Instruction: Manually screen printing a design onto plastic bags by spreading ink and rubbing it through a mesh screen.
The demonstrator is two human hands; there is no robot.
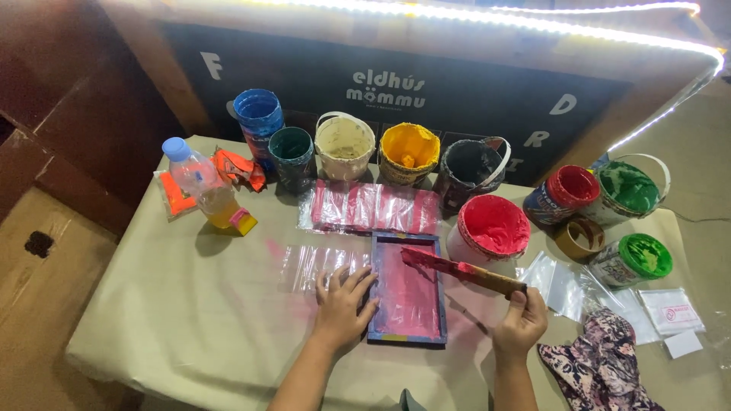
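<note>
On the table, my two hands work at a small pink printing frame.

At the far left a plastic bottle (pixel 199 183) stands by an orange packet (pixel 237 169). My left hand (pixel 343 301) lies flat and open, fingers spread, pressing the left edge of the frame (pixel 407 293), which sits in the middle before me. It looks stiff and light, and may slip, so I would take it by its dark rim. My right hand (pixel 521 323) is closed around the wooden handle of the scraper (pixel 457 268); its pink, wet end rests on the frame. Behind, a pink striped plastic sheet (pixel 373 207), a red paint tub (pixel 493 227), a green tub (pixel 638 259), then small clear bags (pixel 670 310) with white labels.
</note>
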